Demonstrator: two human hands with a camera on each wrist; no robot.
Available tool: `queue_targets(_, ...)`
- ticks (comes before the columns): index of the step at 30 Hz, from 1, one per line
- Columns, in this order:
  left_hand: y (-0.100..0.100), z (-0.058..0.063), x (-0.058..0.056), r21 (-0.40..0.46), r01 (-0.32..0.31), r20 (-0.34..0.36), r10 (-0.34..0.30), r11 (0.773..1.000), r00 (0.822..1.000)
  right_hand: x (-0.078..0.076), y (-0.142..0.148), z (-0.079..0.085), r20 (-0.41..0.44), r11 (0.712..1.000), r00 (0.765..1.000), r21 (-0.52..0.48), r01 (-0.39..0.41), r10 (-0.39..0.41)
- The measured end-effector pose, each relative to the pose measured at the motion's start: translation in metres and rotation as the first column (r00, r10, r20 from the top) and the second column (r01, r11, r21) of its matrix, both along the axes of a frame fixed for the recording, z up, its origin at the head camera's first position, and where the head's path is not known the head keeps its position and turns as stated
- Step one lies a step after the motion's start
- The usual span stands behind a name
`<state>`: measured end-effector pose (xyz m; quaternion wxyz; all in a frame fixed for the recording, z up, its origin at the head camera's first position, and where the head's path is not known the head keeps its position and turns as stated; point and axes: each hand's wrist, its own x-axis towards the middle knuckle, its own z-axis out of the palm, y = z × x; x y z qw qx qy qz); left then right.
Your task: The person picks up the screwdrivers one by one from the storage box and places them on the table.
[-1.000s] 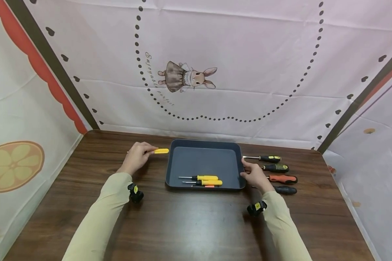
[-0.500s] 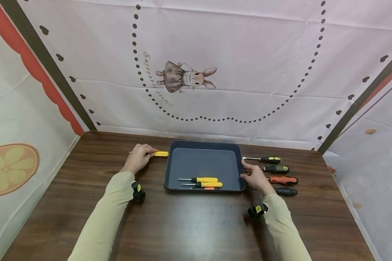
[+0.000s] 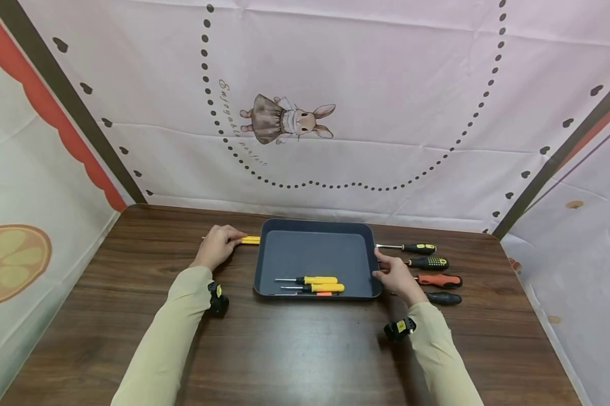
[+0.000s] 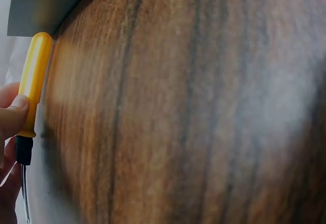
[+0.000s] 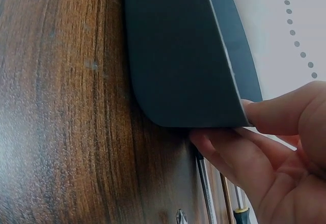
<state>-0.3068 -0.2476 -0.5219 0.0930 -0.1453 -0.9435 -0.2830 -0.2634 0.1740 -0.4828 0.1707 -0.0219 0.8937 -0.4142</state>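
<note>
Left of the dark grey tray (image 3: 317, 248), my left hand (image 3: 216, 247) pinches a yellow-handled screwdriver (image 4: 34, 71) between thumb and fingers. Its handle end points at the tray's side, and the shaft points left, partly hidden by the hand in the head view. A pale line beside it may be a second shaft; I cannot tell. My right hand (image 3: 398, 277) grips the tray's right wall, thumb at the rim and fingers outside and below in the right wrist view. Inside the tray, along its near side, lie two yellow-handled screwdrivers (image 3: 327, 287) and a partly hidden orange-handled tool (image 3: 324, 294).
Right of the tray several screwdrivers lie in a column: a black-and-yellow one (image 3: 419, 248), a black one with yellow dots (image 3: 429, 263), an orange one (image 3: 439, 281) and a black one (image 3: 443, 298). A printed cloth (image 3: 386, 113) hangs behind the wooden table (image 3: 305, 361).
My left hand has shifted slightly to the right and nearer, still pinching the yellow screwdriver. The right hand keeps its grip on the tray. The head view has shifted a little.
</note>
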Motion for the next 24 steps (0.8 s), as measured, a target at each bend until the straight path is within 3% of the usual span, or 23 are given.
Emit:
queue_targets(8, 0.0023, -0.0012, -0.0006, -0.017, -0.024, 0.037, 0.025, 1.0, 0.999, -0.0005, -0.0001, 0.0001, -0.007, 1.0, 1.0, 0.006, -0.012, 0.012)
queue_targets(17, 0.0055, 0.0029, -0.0002, -0.033, -0.065, 0.13, 0.069, 0.997, 0.989, -0.0013, -0.0003, -0.0011, 0.012, 1.0, 1.0, -0.002, 0.011, -0.011)
queue_targets(24, 0.0026, 0.0028, 0.0005, -0.021, -0.055, 0.115, 0.057, 0.998, 0.992, -0.0006, -0.0006, -0.0019, 0.011, 1.0, 1.0, 0.001, 0.022, -0.022)
